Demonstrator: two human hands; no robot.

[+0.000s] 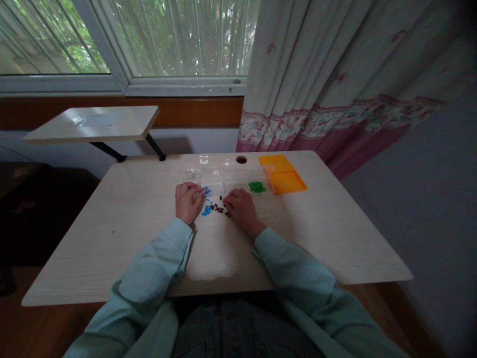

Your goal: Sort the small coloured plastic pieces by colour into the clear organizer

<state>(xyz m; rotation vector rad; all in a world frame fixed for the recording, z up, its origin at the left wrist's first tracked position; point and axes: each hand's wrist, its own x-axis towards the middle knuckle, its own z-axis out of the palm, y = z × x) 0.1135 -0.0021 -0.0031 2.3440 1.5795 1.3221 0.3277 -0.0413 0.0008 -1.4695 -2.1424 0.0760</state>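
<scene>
My left hand (pixel 188 203) is at the near left edge of a clear divided tray (pixel 234 186), with thumb and fingers drawn together. Right by its fingertips are small blue pieces (pixel 207 190) in the tray; whether one is pinched cannot be made out. A loose pile of blue pieces (pixel 206 211) lies on the table between the hands, mixed at its right with small dark brown pieces (pixel 219 209). My right hand (pixel 240 206) rests over the right side of that pile, fingers bent and closed. Anything in its fingertips is too small to name.
Green pieces (pixel 257 187) fill part of the tray's right compartment. An open orange-yellow container (pixel 286 180) stands against the tray's right end. A round cable hole (pixel 241 159) is near the table's back edge. A raised shelf (pixel 112 122) stands at the back left.
</scene>
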